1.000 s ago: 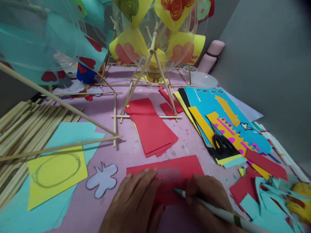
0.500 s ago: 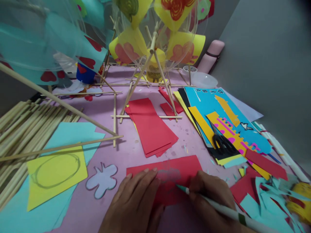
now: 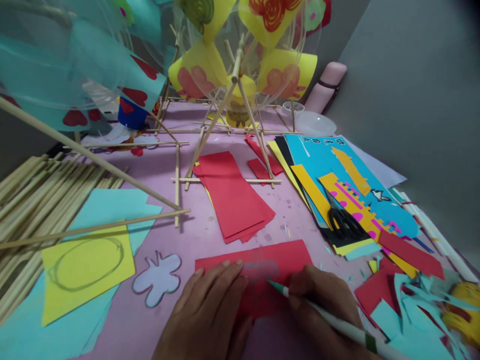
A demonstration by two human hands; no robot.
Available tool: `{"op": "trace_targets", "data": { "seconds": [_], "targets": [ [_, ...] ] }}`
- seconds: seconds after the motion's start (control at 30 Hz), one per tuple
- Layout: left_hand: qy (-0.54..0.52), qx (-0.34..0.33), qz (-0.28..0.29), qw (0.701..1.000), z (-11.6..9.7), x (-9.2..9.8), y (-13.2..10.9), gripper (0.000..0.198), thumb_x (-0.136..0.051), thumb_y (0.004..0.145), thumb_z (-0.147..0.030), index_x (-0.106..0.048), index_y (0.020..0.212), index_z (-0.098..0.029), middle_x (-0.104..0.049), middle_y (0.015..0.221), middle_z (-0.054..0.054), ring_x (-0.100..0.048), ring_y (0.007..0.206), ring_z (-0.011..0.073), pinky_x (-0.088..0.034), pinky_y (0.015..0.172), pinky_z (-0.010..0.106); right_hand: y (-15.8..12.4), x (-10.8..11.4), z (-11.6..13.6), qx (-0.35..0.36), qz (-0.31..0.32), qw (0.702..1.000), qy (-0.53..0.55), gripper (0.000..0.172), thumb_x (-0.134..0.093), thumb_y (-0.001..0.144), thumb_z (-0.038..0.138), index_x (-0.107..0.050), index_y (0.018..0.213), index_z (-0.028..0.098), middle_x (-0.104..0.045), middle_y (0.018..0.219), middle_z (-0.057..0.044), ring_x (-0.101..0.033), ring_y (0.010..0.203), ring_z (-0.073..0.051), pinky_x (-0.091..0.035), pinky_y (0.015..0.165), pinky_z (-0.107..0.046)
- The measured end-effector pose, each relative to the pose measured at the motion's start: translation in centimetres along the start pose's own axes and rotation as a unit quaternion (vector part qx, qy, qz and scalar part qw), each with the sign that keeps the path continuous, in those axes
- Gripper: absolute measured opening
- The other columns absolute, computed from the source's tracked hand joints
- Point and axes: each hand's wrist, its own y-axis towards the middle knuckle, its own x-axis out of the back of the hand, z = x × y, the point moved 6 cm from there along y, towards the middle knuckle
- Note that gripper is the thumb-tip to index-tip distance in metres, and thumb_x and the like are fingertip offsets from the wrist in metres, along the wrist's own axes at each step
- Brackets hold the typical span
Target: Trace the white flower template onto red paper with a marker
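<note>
A red paper sheet (image 3: 288, 254) lies on the pinkish table, with faint grey drawn marks in its middle. My left hand (image 3: 210, 305) rests on its left part, fingers stretched out and pressing it flat. In my right hand (image 3: 322, 300) is a white marker (image 3: 345, 327) with a green tip, the tip at the paper just right of the marks. Left of my left hand lies a butterfly-shaped paper cutout (image 3: 158, 279). Beyond the sheet is a stack of red paper rectangles (image 3: 234, 197).
Yellow paper with a drawn oval (image 3: 88, 265) and wooden sticks (image 3: 45, 200) lie left. A stick frame (image 3: 236, 75) bearing a yellow-decorated wheel stands behind. Black-handled scissors (image 3: 345, 222) lie on colored paper at right, near blue and red scraps (image 3: 416, 305).
The marker's tip has shifted slightly left and up on the red paper, my right hand moving with it. My left hand has stayed in place.
</note>
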Motion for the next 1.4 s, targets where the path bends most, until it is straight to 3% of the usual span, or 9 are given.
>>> {"op": "trace_targets", "data": {
  "seconds": [0.3,0.47,0.8,1.0,1.2,1.27,1.4],
  "targets": [
    [-0.005,0.001,-0.017,1.000,0.0,0.2,0.3,0.034,-0.044,0.089,-0.031,-0.053,0.118,-0.017,-0.063,0.119,0.005,-0.059,0.103,0.0216,-0.048,0.088,0.037,0.1,-0.6,0.2,0.035,-0.003,0.999,-0.003,0.015,-0.045,0.075,0.009,-0.046,0.067,0.022,-0.047,0.049,0.009,-0.043,0.040,-0.006,-0.031,0.042,-0.018],
    [-0.003,-0.004,-0.048,0.999,-0.1,0.5,0.3,0.030,-0.042,0.090,-0.029,-0.057,0.113,-0.017,-0.065,0.113,0.005,-0.061,0.098,0.0208,-0.048,0.084,0.035,0.2,-1.1,0.1,0.028,0.029,0.999,-0.012,0.015,-0.045,0.075,0.010,-0.048,0.065,0.021,-0.047,0.048,0.008,-0.042,0.040,-0.007,-0.031,0.043,-0.018],
    [0.004,-0.005,-0.038,0.999,-0.2,0.4,0.1,0.031,-0.041,0.091,-0.029,-0.056,0.115,-0.016,-0.064,0.116,0.006,-0.060,0.101,0.0217,-0.048,0.085,0.038,0.2,-1.7,-0.3,0.023,0.065,0.998,-0.015,0.016,-0.043,0.075,0.012,-0.048,0.064,0.021,-0.049,0.049,0.007,-0.044,0.040,-0.008,-0.033,0.043,-0.018],
    [0.005,-0.007,-0.033,0.999,-0.2,0.4,0.3,0.031,-0.041,0.091,-0.028,-0.056,0.114,-0.016,-0.064,0.117,0.006,-0.060,0.102,0.0218,-0.048,0.084,0.038,0.1,-2.1,-0.6,0.093,-0.013,0.995,0.031,0.013,-0.043,0.072,0.014,-0.044,0.063,0.023,-0.043,0.043,0.009,-0.035,0.031,-0.006,-0.025,0.036,-0.018],
    [0.000,-0.001,-0.023,1.000,-0.2,0.3,0.3,0.031,-0.041,0.090,-0.027,-0.055,0.116,-0.016,-0.063,0.118,0.005,-0.059,0.104,0.0216,-0.047,0.086,0.038,-0.1,-2.4,-0.8,0.132,-0.029,0.990,0.036,0.016,-0.043,0.078,0.018,-0.042,0.062,0.024,-0.042,0.041,0.011,-0.034,0.027,-0.006,-0.023,0.032,-0.018],
    [-0.001,-0.002,-0.021,1.000,-0.2,0.3,0.2,0.031,-0.041,0.090,-0.027,-0.055,0.117,-0.017,-0.063,0.120,0.005,-0.058,0.105,0.0218,-0.047,0.087,0.039,0.0,-2.1,-0.6,0.120,-0.018,0.992,0.038,0.017,-0.043,0.079,0.019,-0.043,0.062,0.023,-0.043,0.042,0.011,-0.035,0.029,-0.006,-0.025,0.034,-0.017],
    [0.005,-0.007,-0.042,0.999,-0.2,0.5,0.3,0.031,-0.040,0.091,-0.027,-0.056,0.115,-0.016,-0.064,0.117,0.005,-0.060,0.102,0.0217,-0.048,0.084,0.038,0.2,-2.0,-0.4,0.042,0.063,0.997,0.028,0.014,-0.045,0.073,0.012,-0.048,0.063,0.022,-0.053,0.050,0.006,-0.046,0.040,-0.008,-0.034,0.045,-0.018]
  ]
}}
